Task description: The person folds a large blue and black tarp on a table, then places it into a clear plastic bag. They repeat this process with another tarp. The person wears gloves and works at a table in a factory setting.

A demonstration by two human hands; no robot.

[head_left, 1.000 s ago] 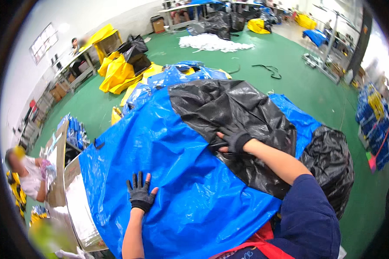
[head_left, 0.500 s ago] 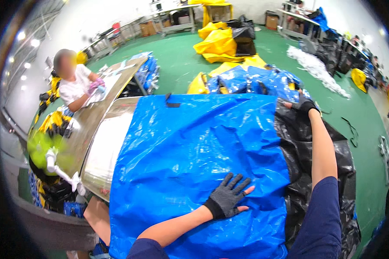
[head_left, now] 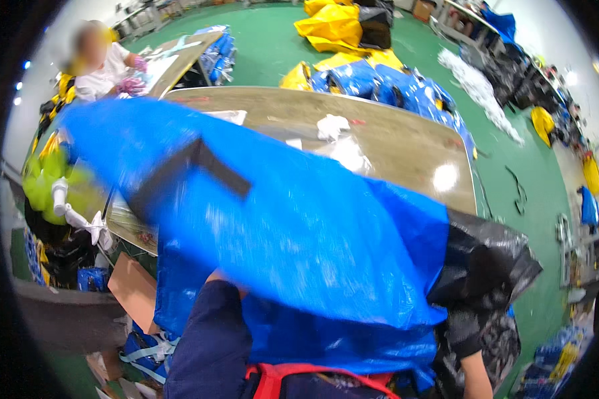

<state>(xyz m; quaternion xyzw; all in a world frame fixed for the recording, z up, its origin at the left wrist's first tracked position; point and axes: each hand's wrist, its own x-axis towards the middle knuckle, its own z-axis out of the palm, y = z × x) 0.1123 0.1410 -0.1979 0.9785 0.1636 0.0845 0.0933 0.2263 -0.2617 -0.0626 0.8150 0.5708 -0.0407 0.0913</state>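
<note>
Blue tarp sheet [head_left: 299, 233] fills the mid of the view, blurred w/ motion, lifted over the near edge of the surface [head_left: 393, 143] and draped down toward the person. A dark strap [head_left: 206, 169] runs across its upper left part. Black plastic sheet [head_left: 492, 259] sits just right of the tarp, touching it, bunched at the near right corner of the surface and hanging lower.

Left forearm in a dark blue sleeve [head_left: 206, 339] comes up from the near edge and goes under the tarp; left hand is hidden beneath it, so can't tell whether it grips. Right hand [head_left: 462, 329] in a dark glove shows near right, against the black plastic under the tarp's edge; looks pressed into the plastic, but fingers too dark and blurred to tell if closed on it.

Far part of the surface is bare brown w/ white crumpled scraps [head_left: 333, 126] lying on it. Far left, another person [head_left: 103, 63] in white top stands at a second table. Yellow bags [head_left: 336, 26] and more blue sheets [head_left: 393, 86] lie on the green floor [head_left: 273, 46] beyond the surface. Cardboard piece [head_left: 133, 292] leans near left, below the surface edge.
</note>
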